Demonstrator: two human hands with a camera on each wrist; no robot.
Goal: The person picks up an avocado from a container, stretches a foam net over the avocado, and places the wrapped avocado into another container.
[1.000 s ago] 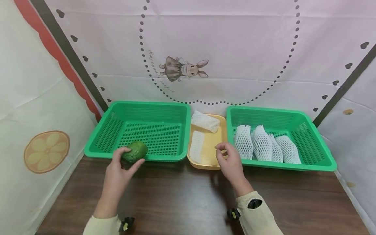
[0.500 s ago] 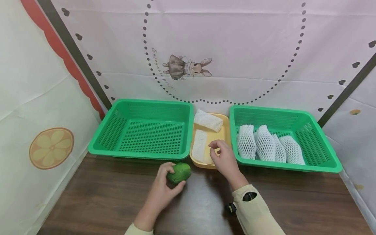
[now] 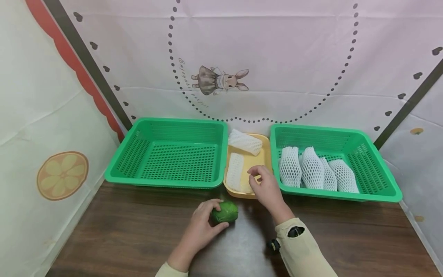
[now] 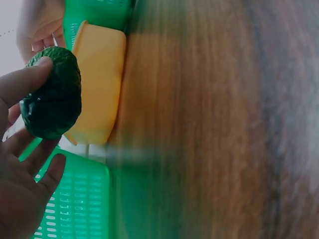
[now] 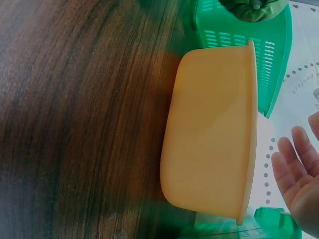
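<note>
A dark green, wrinkled avocado (image 3: 225, 212) is held by my left hand (image 3: 202, 227) between thumb and fingers, in front of the yellow tray (image 3: 259, 184). In the left wrist view the avocado (image 4: 52, 94) shows its bumpy skin. My right hand (image 3: 265, 188) is over the tray's right side with fingers loosely bent and nothing in them; the right wrist view shows these fingers (image 5: 294, 159) apart. Inside the tray lie two white foam net sleeves, one at the back (image 3: 245, 142) and one at the left (image 3: 235, 172).
A green basket (image 3: 173, 184) with a slotted floor stands left of the tray. The right green basket (image 3: 380, 192) holds several net-wrapped items (image 3: 313, 169). Behind them rises a printed cloth wall (image 3: 283, 57). Brown wooden table (image 3: 131, 231) lies in front.
My left hand has carried the avocado from the left basket's front rim rightward and toward me, to in front of the tray. My right hand has stayed almost in place.
</note>
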